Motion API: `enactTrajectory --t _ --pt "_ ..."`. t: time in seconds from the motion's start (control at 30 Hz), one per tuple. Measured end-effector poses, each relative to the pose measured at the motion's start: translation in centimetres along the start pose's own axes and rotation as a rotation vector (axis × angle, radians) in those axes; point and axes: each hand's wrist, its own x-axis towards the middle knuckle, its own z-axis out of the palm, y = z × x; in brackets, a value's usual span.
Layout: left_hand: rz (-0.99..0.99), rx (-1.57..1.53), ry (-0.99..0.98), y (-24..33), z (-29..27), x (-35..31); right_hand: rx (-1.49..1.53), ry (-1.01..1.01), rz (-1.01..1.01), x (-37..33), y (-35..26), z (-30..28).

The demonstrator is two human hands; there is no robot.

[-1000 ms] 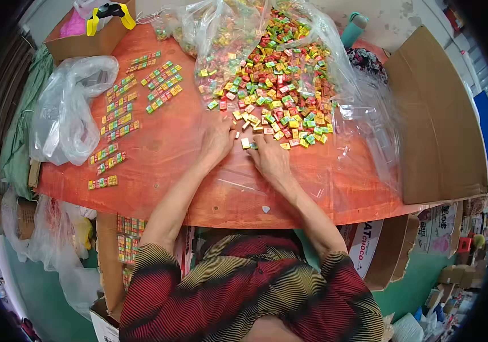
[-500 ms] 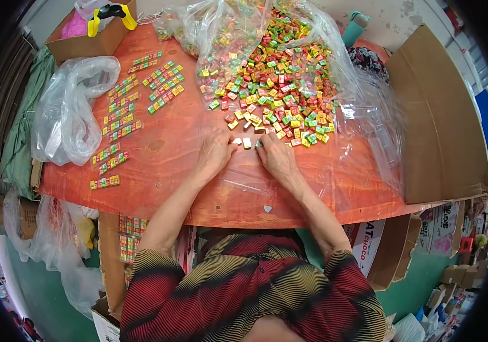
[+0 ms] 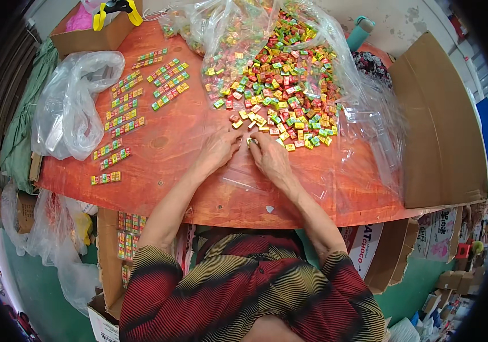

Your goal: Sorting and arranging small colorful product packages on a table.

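Small colourful boxes [image 3: 289, 97], in red, yellow, green and orange, lie in a big loose heap spilling toward me. At the near edge of the heap my left hand [image 3: 220, 150] rests with its fingers curled together; what they hold, if anything, is hidden. Close beside it, my right hand [image 3: 270, 158] pinches a small box [image 3: 249, 141] between thumb and fingers. On the left of the table, short rows of the same boxes [image 3: 124, 118] are lined up side by side. Another group of rows [image 3: 170, 85] lies just right of those.
A clear plastic bag [image 3: 229, 34] covers part of the heap. Clear plastic trays [image 3: 369, 119] lie to the right, by a tall cardboard box [image 3: 443, 125]. A crumpled bag [image 3: 76, 108] and a carton [image 3: 87, 40] are on the left; a teal bottle [image 3: 360, 33] stands at the back.
Both hands have drawn closer together, the right one moving left. The light-coloured box that lay between them is no longer visible there. The whole view has shifted slightly.
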Motion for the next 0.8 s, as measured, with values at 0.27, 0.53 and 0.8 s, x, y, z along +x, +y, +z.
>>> enactTrajectory --t 0.27,0.53,0.8 --pt "-0.059 -0.122 0.045 -1.1 -0.5 -1.5 -0.209 0.002 -0.065 0.8 -1.8 1.7" --pt "-0.007 -0.102 0.037 -0.3 0.7 -0.9 -0.095 -0.131 -0.104 0.6 0.6 -0.4" --pt "0.056 -0.02 0.077 0.6 2.4 -0.1 -0.025 -0.011 0.046 -0.8 1.1 -3.2"
